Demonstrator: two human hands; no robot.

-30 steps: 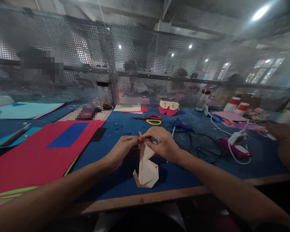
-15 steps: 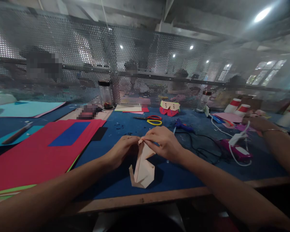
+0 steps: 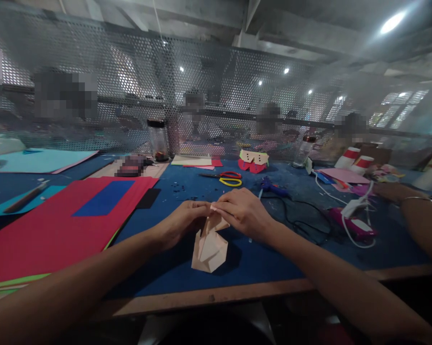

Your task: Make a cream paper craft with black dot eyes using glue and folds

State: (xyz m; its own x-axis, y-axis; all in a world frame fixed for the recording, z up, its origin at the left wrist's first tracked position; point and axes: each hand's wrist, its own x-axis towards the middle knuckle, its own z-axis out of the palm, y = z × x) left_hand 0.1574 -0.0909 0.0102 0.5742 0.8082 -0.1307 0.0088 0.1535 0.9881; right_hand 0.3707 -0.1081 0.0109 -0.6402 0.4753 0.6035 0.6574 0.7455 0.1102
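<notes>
A pale peach piece of folded paper [image 3: 212,251] hangs toward me just above the blue tabletop, its edges cut and creased into flaps. My left hand [image 3: 187,218] pinches its far end from the left. From the other side, my right hand [image 3: 242,211] closes on the same end, thumb and fingers pressed together. The two hands meet at the fingertips, which partly hide the top of the paper. Beyond them lie scissors [image 3: 230,179] with red and yellow handles. A blue glue gun [image 3: 274,187] rests to the right of my right hand.
Stacked red sheets [image 3: 53,230] with a blue rectangle [image 3: 104,198] cover the left side. A knife-like tool [image 3: 26,197] lies on turquoise paper. Cables and a magenta power strip [image 3: 352,224] are at right, near another person's arm [image 3: 422,215]. A jar [image 3: 158,140] stands by the perforated screen.
The paper's near end has swung up and slightly left, its side flap now folding closer in. My hands stay almost in place. The other person's arm has shifted a little right.
</notes>
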